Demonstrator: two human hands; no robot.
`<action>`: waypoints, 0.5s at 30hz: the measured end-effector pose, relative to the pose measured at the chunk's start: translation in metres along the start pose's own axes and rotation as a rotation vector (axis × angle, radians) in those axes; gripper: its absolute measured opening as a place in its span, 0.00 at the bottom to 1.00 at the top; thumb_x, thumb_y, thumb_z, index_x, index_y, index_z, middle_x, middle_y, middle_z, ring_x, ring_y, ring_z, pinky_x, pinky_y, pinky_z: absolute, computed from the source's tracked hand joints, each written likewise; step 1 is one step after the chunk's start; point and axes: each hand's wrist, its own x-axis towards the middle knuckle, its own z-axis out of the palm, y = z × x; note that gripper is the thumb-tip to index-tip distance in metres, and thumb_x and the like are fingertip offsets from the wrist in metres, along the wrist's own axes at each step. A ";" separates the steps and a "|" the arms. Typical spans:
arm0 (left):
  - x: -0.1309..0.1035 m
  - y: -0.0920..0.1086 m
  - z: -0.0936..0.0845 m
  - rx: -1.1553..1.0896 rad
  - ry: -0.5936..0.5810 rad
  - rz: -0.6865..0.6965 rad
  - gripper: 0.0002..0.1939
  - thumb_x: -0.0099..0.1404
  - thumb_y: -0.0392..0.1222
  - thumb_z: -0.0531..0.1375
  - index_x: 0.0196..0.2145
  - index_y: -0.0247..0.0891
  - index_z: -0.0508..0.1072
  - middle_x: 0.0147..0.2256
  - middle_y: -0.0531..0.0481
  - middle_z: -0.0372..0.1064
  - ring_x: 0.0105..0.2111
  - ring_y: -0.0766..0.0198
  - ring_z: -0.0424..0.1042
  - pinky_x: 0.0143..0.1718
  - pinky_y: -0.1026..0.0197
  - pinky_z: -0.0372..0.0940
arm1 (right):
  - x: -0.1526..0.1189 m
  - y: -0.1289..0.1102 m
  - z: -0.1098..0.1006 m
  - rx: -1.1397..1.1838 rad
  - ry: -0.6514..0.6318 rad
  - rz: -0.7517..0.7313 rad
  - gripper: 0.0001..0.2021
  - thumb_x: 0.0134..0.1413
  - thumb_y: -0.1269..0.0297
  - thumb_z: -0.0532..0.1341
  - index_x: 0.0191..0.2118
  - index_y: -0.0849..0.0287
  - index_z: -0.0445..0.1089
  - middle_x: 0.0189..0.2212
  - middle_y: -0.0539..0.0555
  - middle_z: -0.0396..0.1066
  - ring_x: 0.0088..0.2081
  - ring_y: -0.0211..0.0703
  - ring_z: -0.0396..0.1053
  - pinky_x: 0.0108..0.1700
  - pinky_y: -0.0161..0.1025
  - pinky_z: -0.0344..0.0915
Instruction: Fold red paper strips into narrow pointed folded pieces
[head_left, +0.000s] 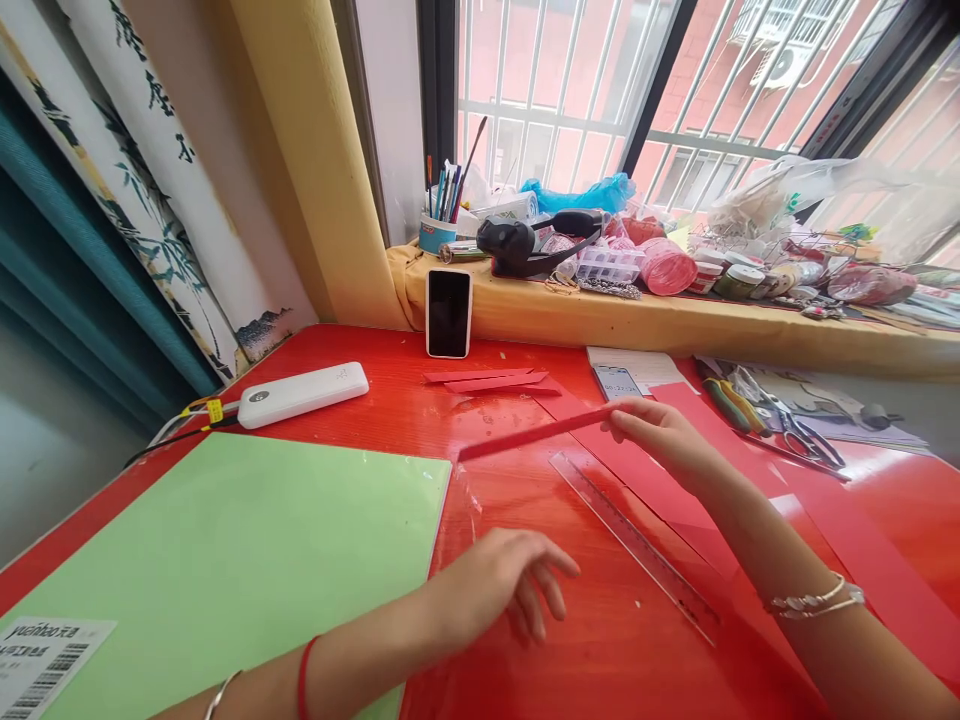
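My right hand [651, 428] pinches one end of a narrow red paper strip [532, 434], which reaches leftward above the red table. My left hand [517, 580] hovers lower down, fingers apart and slightly bent, with nothing in it. Between the hands and to the right, a clear ruler [634, 545] lies slantwise on the table. Several similar red strips [495, 380] rest in a small pile beyond the held one. Large red paper sheets [675, 490] lie under and beside my right forearm.
A pack of green paper [255, 560] covers the left side. A white power strip [304, 395] lies behind it, and a phone [448, 313] stands against the sill. Scissors [806, 435] and pliers [731, 403] lie at right. The sill [540, 312] is crowded with supplies.
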 end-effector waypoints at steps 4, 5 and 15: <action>-0.006 -0.006 0.012 0.154 0.012 0.049 0.16 0.68 0.44 0.51 0.35 0.34 0.76 0.29 0.50 0.70 0.29 0.63 0.68 0.35 0.61 0.63 | 0.022 0.006 0.022 -0.076 0.047 0.039 0.15 0.66 0.55 0.60 0.51 0.60 0.70 0.45 0.55 0.73 0.41 0.44 0.73 0.43 0.47 0.72; -0.007 -0.007 0.014 0.189 0.015 0.056 0.15 0.67 0.43 0.52 0.35 0.35 0.77 0.29 0.51 0.70 0.30 0.62 0.69 0.35 0.62 0.63 | 0.030 0.007 0.030 -0.098 0.042 0.046 0.15 0.66 0.56 0.60 0.52 0.60 0.69 0.48 0.56 0.72 0.43 0.45 0.73 0.45 0.48 0.72; 0.000 -0.015 0.008 0.288 0.058 0.012 0.13 0.63 0.37 0.53 0.36 0.36 0.78 0.27 0.53 0.69 0.29 0.64 0.71 0.30 0.67 0.64 | 0.068 0.011 0.043 -0.627 -0.005 0.041 0.17 0.65 0.58 0.62 0.56 0.58 0.68 0.54 0.58 0.69 0.48 0.49 0.72 0.48 0.52 0.71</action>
